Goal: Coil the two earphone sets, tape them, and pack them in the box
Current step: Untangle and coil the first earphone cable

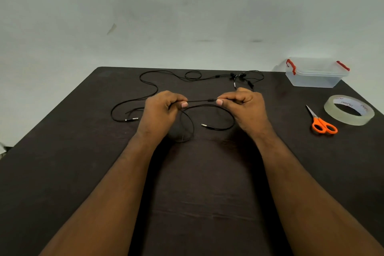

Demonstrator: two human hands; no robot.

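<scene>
Pinching a short taut run of black earphone cable (200, 101) between thumb and curled fingers of the left hand (161, 110) and of the right hand (245, 108), both raised just above the dark table (207, 203) near its middle. Trailing from that pinch, slack loops of the same cable sagging below and between the hands, ending in a metal jack plug (204, 125) lying between the wrists. Further left, a second jack plug (132, 119) at the end of another black lead, presumably the second earphone set (158, 75), winding up toward the far edge and across to a cluster of earbuds (238, 76) just beyond the right hand; which buds belong to which set cannot be told. Judging by this: first step only, the start of coiling set one, nothing yet wound, taped or packed. Next move likely calling for wrapping the slack in even turns round one hand while feeding with the other, and keeping the two leads from tangling where they cross. To the right, well apart from the hands, orange-handled scissors (322, 123), beside them a roll of clear tape (349, 110), and at the far right corner a clear plastic box (315, 72) with red latches, close to the table edge. Open tabletop near the body for laying a finished coil.
</scene>
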